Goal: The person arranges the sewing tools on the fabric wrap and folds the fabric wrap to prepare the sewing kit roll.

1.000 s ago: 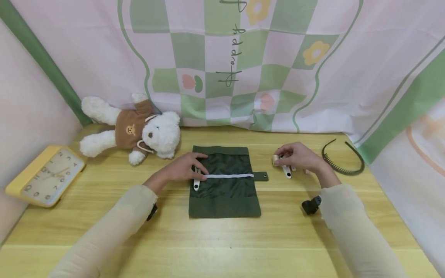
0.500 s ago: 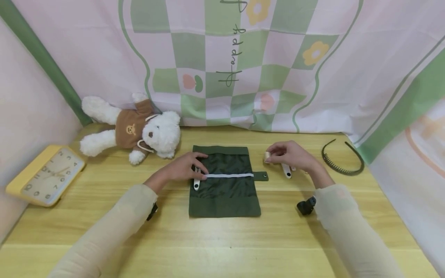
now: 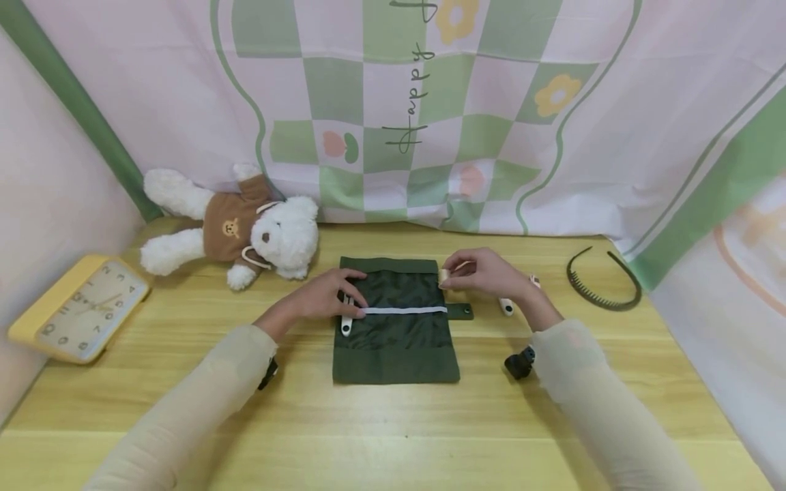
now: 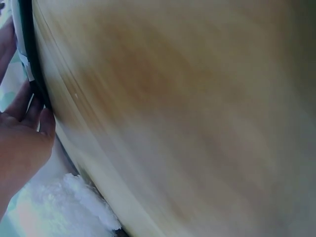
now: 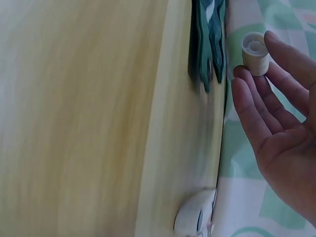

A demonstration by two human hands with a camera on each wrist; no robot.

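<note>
My right hand [image 3: 485,273] pinches a small cream thread spool [image 5: 256,55] between thumb and fingertips, at the upper right edge of a dark green fabric pouch [image 3: 393,365] laid flat. In the right wrist view the spool is held up with its hollow end showing. My left hand [image 3: 319,293] rests on the pouch's left side, fingers spread and fairly straight, fingertips near the white elastic strip [image 3: 405,311]. A white-handled tool [image 3: 346,327] with a black dot lies across the strip's left end, partly hidden by that hand.
A second white piece [image 3: 506,307] with a black dot lies under my right wrist. The pouch's snap tab [image 3: 460,311] points right. A black toothed headband [image 3: 598,296] lies at the right. A teddy bear [image 3: 285,235] and a yellow clock [image 3: 86,310] stand at the left.
My right hand has moved left with the thread spool, from beside the second white piece to the pouch's upper right edge. My left hand has stayed in place.
</note>
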